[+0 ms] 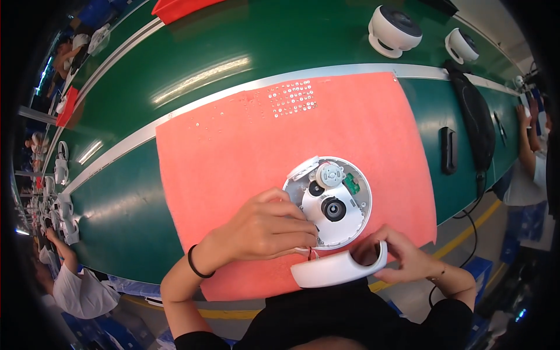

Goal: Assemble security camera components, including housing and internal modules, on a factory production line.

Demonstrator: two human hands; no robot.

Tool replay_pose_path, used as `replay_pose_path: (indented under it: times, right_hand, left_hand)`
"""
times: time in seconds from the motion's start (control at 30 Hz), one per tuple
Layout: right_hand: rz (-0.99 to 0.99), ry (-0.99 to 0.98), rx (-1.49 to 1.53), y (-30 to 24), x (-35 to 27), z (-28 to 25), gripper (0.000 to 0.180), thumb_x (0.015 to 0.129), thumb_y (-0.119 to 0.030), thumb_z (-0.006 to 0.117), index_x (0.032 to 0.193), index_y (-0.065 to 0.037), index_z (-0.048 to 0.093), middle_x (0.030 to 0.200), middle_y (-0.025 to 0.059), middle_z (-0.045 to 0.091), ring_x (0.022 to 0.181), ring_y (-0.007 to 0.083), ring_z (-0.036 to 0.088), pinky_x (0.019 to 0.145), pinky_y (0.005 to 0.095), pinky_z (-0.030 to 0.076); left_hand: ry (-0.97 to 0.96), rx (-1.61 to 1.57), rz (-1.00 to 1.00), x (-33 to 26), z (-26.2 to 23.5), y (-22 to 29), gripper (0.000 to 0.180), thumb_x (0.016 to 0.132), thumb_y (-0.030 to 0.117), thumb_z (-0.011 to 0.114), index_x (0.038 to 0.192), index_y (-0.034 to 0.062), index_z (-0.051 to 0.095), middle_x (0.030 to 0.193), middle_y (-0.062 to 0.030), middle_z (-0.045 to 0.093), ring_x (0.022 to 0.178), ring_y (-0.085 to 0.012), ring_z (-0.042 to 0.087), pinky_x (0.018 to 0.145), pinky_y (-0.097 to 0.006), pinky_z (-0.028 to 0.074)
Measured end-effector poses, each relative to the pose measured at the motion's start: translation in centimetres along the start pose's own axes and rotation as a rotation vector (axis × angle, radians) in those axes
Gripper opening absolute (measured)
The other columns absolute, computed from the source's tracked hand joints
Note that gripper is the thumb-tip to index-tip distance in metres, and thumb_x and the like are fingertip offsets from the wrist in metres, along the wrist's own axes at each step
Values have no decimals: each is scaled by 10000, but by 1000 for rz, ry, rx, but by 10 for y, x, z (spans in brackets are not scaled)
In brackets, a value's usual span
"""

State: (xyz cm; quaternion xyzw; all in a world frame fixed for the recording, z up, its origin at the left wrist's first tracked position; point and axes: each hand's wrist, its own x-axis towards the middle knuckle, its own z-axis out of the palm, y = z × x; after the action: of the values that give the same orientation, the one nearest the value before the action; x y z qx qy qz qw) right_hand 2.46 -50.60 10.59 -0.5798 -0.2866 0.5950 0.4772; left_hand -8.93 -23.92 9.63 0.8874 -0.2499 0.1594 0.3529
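Note:
A round white housing (344,230) lies open on the pink mat. Inside it are a black lens-like part (333,209), a round grey motor (330,174) and a small green circuit board (352,183). Bent over its lower left rim is my left hand (271,228), its fingers closed together; what they pinch is hidden. Thin wires (314,254) show just below those fingertips, between the housing and a curved white shell (326,270). My right hand (403,256) grips the shell by its right end, at the rounded cut-out, tilted over the mat's near edge.
Rows of small screws (291,98) lie on the pink mat (233,157). Two white camera-like units (394,32) stand at the far right of the green bench (262,44). A black pouch (473,116) and a dark oblong object (448,150) lie to the right. Other people sit on both sides.

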Motion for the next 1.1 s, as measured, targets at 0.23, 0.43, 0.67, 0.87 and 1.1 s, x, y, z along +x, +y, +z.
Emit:
replay_pose_path:
  times: [0.23,0.43,0.67,0.87,1.1]
  right_hand:
    - [-440,19,-518,-65,21,-23,405,593,-41,728,955,-40,545,862,106,617,749,240,589,670,313,466]
    - [-531,-42,-604,-92,43,-25,417,571,-175,810,912,-31,617,773,82,630,631,226,580,571,290,462]
    - [-509,-45,-605,-97,58,-21,433,582,-217,802,928,-27,624,798,92,639,678,245,625,582,288,478]
    - [-519,46,-604,-92,67,-24,425,594,-232,773,923,-13,617,821,109,633,711,249,627,619,291,480]
    - [-348,126,-519,-87,76,-35,370,660,-240,683,912,13,587,783,112,602,720,225,605,662,288,469]
  left_hand:
    - [-128,-7,-106,1,-15,-1,219,701,280,689,900,187,687,938,68,631,815,-141,542,777,-316,368]
    - [13,169,-247,5,-13,10,254,607,270,745,816,148,671,851,59,614,815,-140,531,687,-317,338]
    - [155,475,-331,0,-2,24,245,534,210,767,706,123,616,598,52,526,638,-118,525,580,-286,318]
    - [65,448,-242,2,-11,19,156,610,172,691,713,83,615,543,17,514,601,-107,526,560,-250,365]
    - [-128,346,-155,0,-19,14,158,662,240,676,708,101,618,746,21,576,836,-156,526,684,-343,346]
